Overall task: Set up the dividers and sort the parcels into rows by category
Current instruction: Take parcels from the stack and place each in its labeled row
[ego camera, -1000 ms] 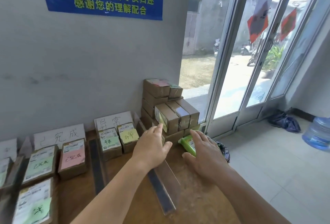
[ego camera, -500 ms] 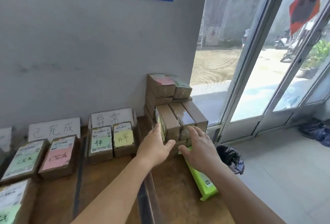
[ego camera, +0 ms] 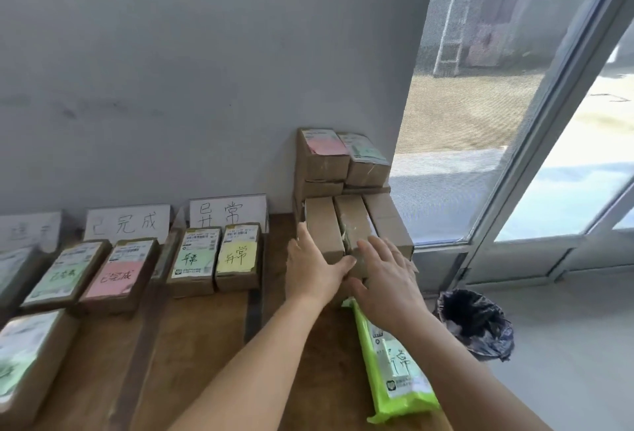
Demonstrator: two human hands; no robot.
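Centre frame: left hand (ego camera: 314, 267) and right hand (ego camera: 389, 274), fingers straight, together, press three side-by-side boxes (ego camera: 355, 224) in the stack. Two labelled boxes (ego camera: 214, 259) left. One green parcel (ego camera: 394, 362) lower right.

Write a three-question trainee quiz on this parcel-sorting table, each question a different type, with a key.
1. True or false: the left hand rests against the left side of the front row of cardboard parcels.
2. Multiple choice: the green mailer bag lies (A) on the stack, (B) flat on the wooden table under the right forearm, (C) in the bin.
3. Fill in: the parcel with the yellow note stands in front of a white ____ card.

Key: 1 true; 2 B; 3 label.
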